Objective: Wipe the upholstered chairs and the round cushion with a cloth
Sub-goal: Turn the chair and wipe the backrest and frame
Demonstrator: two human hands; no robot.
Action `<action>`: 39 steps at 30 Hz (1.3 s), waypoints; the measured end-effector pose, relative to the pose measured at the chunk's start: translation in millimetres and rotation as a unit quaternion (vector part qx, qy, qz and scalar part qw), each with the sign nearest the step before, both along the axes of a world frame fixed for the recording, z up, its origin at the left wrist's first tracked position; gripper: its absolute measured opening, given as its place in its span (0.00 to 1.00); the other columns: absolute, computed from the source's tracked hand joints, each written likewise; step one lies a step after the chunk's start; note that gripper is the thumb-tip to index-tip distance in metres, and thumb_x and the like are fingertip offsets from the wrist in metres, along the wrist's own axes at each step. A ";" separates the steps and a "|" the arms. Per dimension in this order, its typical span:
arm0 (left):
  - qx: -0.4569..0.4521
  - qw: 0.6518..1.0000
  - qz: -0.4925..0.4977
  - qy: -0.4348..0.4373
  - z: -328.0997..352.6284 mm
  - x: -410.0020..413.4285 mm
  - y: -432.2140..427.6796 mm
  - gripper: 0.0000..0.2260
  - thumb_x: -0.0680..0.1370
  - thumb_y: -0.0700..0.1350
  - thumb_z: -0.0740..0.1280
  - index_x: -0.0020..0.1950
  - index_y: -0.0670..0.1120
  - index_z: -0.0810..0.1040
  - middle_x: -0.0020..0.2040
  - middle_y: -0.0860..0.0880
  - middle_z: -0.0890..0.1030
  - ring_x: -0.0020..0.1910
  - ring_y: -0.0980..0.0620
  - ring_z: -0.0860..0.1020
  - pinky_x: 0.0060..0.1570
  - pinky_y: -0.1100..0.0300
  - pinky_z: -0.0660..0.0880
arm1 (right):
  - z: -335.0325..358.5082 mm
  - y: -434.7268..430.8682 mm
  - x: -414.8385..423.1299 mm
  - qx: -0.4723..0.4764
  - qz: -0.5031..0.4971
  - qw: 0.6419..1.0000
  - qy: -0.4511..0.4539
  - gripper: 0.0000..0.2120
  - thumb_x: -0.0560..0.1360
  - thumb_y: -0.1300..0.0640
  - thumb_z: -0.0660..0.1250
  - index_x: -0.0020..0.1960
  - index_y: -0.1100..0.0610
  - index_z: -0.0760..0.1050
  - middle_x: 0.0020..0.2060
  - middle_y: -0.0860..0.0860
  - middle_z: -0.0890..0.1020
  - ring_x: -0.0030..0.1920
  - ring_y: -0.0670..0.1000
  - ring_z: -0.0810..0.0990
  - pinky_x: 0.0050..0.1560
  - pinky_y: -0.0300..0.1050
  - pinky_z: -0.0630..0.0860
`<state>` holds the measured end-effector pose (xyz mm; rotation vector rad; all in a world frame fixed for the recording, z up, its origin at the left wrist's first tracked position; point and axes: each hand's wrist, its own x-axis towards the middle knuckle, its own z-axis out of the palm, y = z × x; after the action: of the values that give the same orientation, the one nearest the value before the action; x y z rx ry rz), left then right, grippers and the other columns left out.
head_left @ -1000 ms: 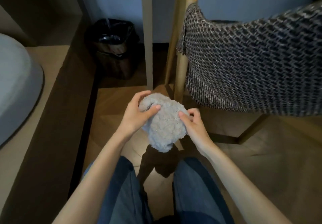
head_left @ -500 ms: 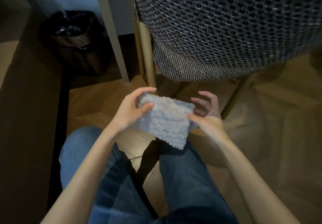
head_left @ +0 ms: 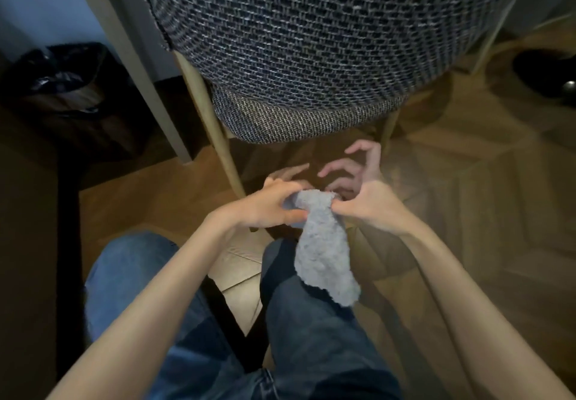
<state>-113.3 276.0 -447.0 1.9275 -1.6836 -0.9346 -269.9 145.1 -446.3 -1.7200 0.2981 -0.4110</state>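
Observation:
A fluffy grey cloth (head_left: 321, 250) hangs between my hands, its lower end draped over my right knee. My left hand (head_left: 268, 206) pinches its top left corner and my right hand (head_left: 364, 197) pinches its top right edge, the other fingers of that hand spread. Directly ahead stands an upholstered chair (head_left: 311, 44) in dark woven tweed on light wooden legs (head_left: 218, 138), its curved back toward me and apart from the cloth. The round cushion is not in view.
A bin with a black liner (head_left: 59, 88) stands at the left by a pale table leg (head_left: 140, 66). A dark round object (head_left: 548, 72) lies on the wooden herringbone floor (head_left: 483, 181) at the right. My jeans-clad legs fill the bottom.
The view has moved closer to the chair. My hands have come together at the cloth's top, and the cloth now hangs down long instead of being spread wide between them.

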 end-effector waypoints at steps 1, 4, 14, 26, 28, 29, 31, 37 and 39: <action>0.003 1.000 -0.010 0.024 -2.4 -2.6 -2.4 0.14 0.78 0.43 0.67 0.63 0.43 0.75 0.73 0.46 0.66 0.76 0.51 0.56 0.73 0.49 0.52 | 0.1 -2.5 -4.0 0.002 -0.008 1.000 0.000 0.31 0.63 0.66 0.71 0.53 0.43 0.57 0.50 0.52 0.79 0.40 0.49 0.82 0.39 0.34 0.74; -0.020 0.995 0.041 0.090 -6.5 -8.3 -4.3 0.10 0.77 0.43 0.68 0.54 0.39 0.77 0.52 0.44 0.79 0.53 0.47 0.77 0.54 0.46 0.73 | -5.0 -10.4 -17.2 -0.064 -0.058 0.996 0.038 0.30 0.65 0.70 0.70 0.54 0.45 0.61 0.47 0.52 0.80 0.38 0.48 0.80 0.39 0.37 0.74; 0.011 0.976 0.213 -0.038 -21.3 -2.5 -13.7 0.06 0.78 0.51 0.65 0.45 0.51 0.73 0.34 0.55 0.74 0.32 0.58 0.72 0.25 0.69 0.63 | -29.2 -8.1 -24.3 -0.319 -0.126 0.921 0.186 0.11 0.79 0.65 0.61 0.59 0.57 0.75 0.50 0.54 0.82 0.53 0.56 0.78 0.58 0.52 0.72; 0.008 0.917 0.367 0.155 -34.4 -16.5 -14.2 0.06 0.80 0.48 0.63 0.48 0.46 0.72 0.39 0.50 0.74 0.39 0.54 0.73 0.33 0.60 0.66 | -39.7 3.5 -41.4 -0.018 -0.023 0.949 0.315 0.13 0.75 0.44 0.67 0.34 0.48 0.75 0.25 0.36 0.79 0.29 0.34 0.77 0.30 0.26 0.68; -0.001 0.920 0.365 0.140 -32.7 -16.3 -15.1 0.06 0.80 0.48 0.63 0.47 0.47 0.71 0.39 0.50 0.75 0.39 0.54 0.73 0.34 0.59 0.66 | -40.5 1.3 -46.3 -0.001 0.027 0.951 0.308 0.08 0.73 0.49 0.72 0.36 0.46 0.78 0.30 0.36 0.81 0.32 0.32 0.78 0.31 0.24 0.68; -0.008 0.922 0.363 0.137 -31.9 -15.6 -15.1 0.06 0.80 0.49 0.63 0.47 0.46 0.72 0.39 0.50 0.75 0.39 0.53 0.73 0.35 0.59 0.67 | -42.0 -0.3 -47.7 -0.007 0.016 0.952 0.305 0.05 0.73 0.50 0.72 0.39 0.46 0.79 0.34 0.39 0.83 0.33 0.33 0.79 0.33 0.25 0.70; -0.016 0.927 0.351 0.131 -30.2 -15.3 -13.5 0.07 0.79 0.49 0.65 0.47 0.46 0.73 0.39 0.49 0.76 0.39 0.53 0.74 0.37 0.57 0.68 | -48.6 -4.0 -48.8 -0.051 -0.075 0.950 0.297 0.05 0.75 0.53 0.70 0.48 0.53 0.78 0.41 0.45 0.82 0.37 0.39 0.80 0.37 0.32 0.74; -0.007 0.913 0.348 0.213 -31.1 -41.7 -16.3 0.09 0.79 0.48 0.65 0.52 0.42 0.75 0.41 0.46 0.78 0.39 0.52 0.77 0.39 0.58 0.73 | -54.9 15.1 -33.8 -0.106 -0.351 0.916 0.163 0.05 0.74 0.62 0.67 0.46 0.58 0.71 0.33 0.44 0.76 0.31 0.38 0.74 0.28 0.26 0.66; -0.001 0.870 0.374 0.320 -30.0 -52.4 -19.6 0.07 0.79 0.46 0.65 0.54 0.43 0.75 0.47 0.45 0.81 0.43 0.52 0.81 0.40 0.60 0.79 | -55.9 24.9 -25.7 -0.016 -0.317 0.940 0.123 0.06 0.76 0.61 0.66 0.50 0.56 0.69 0.37 0.45 0.77 0.35 0.37 0.77 0.33 0.28 0.69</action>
<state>-165.7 256.4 -477.0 1.7442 -0.4869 -1.0518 -295.6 170.1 -502.1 -1.6804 1.0466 -0.6671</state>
